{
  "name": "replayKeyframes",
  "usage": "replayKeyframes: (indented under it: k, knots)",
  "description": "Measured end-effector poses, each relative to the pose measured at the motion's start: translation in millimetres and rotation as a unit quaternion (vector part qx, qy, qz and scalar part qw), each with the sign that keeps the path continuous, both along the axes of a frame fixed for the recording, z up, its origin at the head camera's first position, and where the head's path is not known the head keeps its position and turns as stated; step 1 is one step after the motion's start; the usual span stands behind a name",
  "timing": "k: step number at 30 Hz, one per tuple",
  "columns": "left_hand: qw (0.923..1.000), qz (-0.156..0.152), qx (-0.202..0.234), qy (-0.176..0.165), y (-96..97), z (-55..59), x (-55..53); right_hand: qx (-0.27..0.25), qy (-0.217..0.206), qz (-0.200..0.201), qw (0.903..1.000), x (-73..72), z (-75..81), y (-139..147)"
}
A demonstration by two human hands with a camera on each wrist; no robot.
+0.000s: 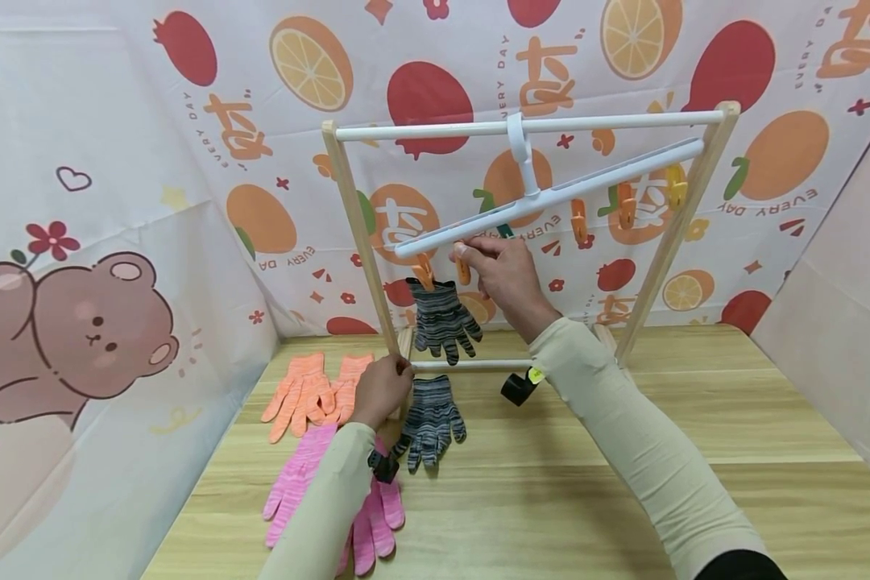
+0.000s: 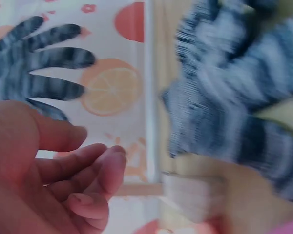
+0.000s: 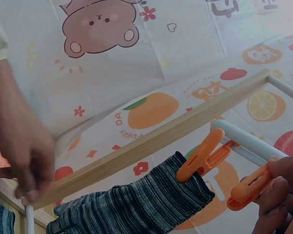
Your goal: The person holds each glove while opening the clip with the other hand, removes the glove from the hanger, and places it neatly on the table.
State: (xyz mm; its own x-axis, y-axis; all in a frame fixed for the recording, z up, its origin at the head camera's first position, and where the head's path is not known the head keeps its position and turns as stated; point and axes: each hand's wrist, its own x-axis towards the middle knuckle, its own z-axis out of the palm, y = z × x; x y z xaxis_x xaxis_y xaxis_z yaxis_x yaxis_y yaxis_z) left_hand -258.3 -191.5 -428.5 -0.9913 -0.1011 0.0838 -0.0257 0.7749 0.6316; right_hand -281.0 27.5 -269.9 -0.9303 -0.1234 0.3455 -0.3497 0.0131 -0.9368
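A white hanger hangs tilted from the rack's top bar, its left end low. Clipped under that end by an orange clothespin is a grey-black striped glove, fingers down. My right hand pinches a second orange clothespin just right of it, below the hanger. Near the foot of the rack's left post is my left hand, its fingers loosely bent with nothing between them in the left wrist view. Beside it on the table lies the other striped glove.
Two orange gloves and pink gloves lie on the table's left side. The wooden rack stands before a fruit-print cloth. Farther right on the hanger hang orange clothespins and a yellow clothespin.
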Motion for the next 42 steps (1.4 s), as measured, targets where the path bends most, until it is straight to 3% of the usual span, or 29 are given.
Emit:
replayKeyframes:
  k: [8,14,22,29,37,42]
  knots:
    - [0.9923,0.003,0.021,0.122,17.1,50.9,0.7,-0.005,0.004,0.014,0.9999,-0.2,-1.4,0.6]
    - [0.9836,0.014,0.041,0.175,27.6,77.6,-1.7,-0.012,0.022,0.03,0.9992,-1.2,-3.4,-0.5]
    - [0.9801,0.018,0.099,0.171,28.5,84.7,-8.7,-0.01,0.023,0.043,0.9987,-0.5,-8.2,-1.6]
    - [0.9724,0.013,0.16,0.169,27.7,92.4,-12.4,-0.021,0.018,0.05,0.9984,-2.0,-8.8,-1.0]
    - [0.9703,0.028,0.162,0.178,29.3,94.5,-11.0,-0.007,0.019,0.049,0.9986,-3.1,-11.4,-0.2]
    - [0.9698,0.017,0.162,0.181,30.7,94.1,-9.7,0.04,0.025,0.028,0.9985,-3.4,-14.5,1.8]
